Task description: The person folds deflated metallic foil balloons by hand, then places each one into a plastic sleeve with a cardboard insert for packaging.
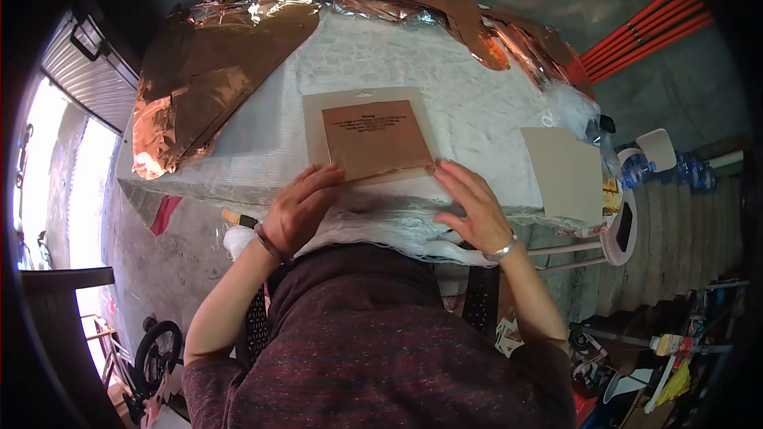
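Observation:
A flat clear plastic packet (pixel 314 123) with a hang hole at its top lies on the white-covered table. Inside it is a folded copper-coloured sheet (pixel 377 143), and small black print shows over its upper part. My left hand (pixel 302 208) rests at the packet's lower left corner, fingers stretched out and its thumb hidden. At the lower right corner, the fingertips of my right hand (pixel 474 210) touch or nearly touch the edge, with fingers and thumb spread. Neither hand grips anything that I can see.
Shiny copper foil (pixel 226 71) lies heaped along the table's left and far sides. A beige card (pixel 564 171) sits at the right, near a white stool (pixel 621 226) and water bottles (pixel 691 171). White cloth (pixel 381 226) hangs at the front edge.

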`<state>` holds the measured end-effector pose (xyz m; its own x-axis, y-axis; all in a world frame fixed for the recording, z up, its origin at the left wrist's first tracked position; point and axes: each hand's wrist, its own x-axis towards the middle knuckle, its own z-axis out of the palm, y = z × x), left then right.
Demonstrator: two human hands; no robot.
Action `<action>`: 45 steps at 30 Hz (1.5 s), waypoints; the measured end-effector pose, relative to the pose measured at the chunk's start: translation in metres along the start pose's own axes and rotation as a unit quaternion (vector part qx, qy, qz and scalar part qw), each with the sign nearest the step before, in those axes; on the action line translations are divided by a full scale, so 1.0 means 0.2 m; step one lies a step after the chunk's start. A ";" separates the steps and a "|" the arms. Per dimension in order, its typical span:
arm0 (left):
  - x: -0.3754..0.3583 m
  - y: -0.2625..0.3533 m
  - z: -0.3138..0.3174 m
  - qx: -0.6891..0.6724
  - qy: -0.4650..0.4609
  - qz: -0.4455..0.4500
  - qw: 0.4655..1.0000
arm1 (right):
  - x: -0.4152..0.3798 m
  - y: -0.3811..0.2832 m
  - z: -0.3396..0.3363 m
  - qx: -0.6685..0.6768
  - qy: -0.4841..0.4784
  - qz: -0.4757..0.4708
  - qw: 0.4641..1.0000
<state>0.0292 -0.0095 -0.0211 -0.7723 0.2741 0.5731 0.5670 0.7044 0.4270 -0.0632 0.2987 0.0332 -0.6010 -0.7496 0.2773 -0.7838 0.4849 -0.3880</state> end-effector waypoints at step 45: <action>0.03 0.08 0.09 0.090 -0.022 -0.057 0.994 | -0.03 -0.08 0.19 -0.059 0.037 0.003 0.998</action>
<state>0.0280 0.0146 -0.0237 -0.8420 0.2118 0.4962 0.4185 0.8368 0.3529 -0.0401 0.2789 0.0046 -0.6121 -0.7137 0.3405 -0.7906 0.5421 -0.2847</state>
